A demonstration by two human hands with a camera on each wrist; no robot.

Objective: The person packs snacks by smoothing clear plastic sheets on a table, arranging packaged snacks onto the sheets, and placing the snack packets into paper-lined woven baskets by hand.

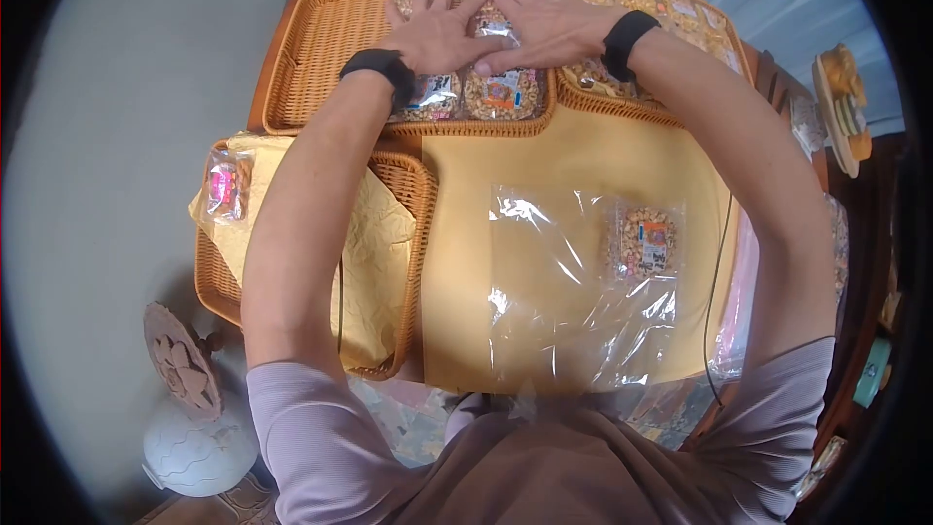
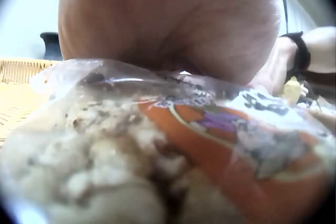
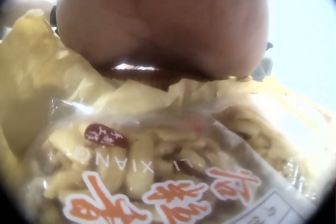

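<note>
Both hands are at the far side of the table, over a wicker tray (image 1: pixel 326 58) holding rows of clear-wrapped puffed snack packets (image 1: pixel 502 94). My left hand (image 1: pixel 435 37) lies palm down with fingers spread on the packets. Beside it, my right hand (image 1: pixel 549 24) reaches inward with straight fingers, its fingertips on the packets near the left hand. In the left wrist view, a packet with an orange label (image 2: pixel 210 150) sits right below the palm. The right wrist view shows a packet with orange lettering (image 3: pixel 173 198) under the wrist, against yellow paper (image 3: pixel 31 66).
A second wicker tray (image 1: pixel 622 109) of packets stands at the back right. Nearer, a large clear plastic bag (image 1: pixel 544 321) lies on the yellow tabletop (image 1: pixel 457 233) with one snack packet (image 1: pixel 646 245). At left, a wicker basket (image 1: pixel 420 224) holds crumpled yellow paper and a small packet (image 1: pixel 225 185).
</note>
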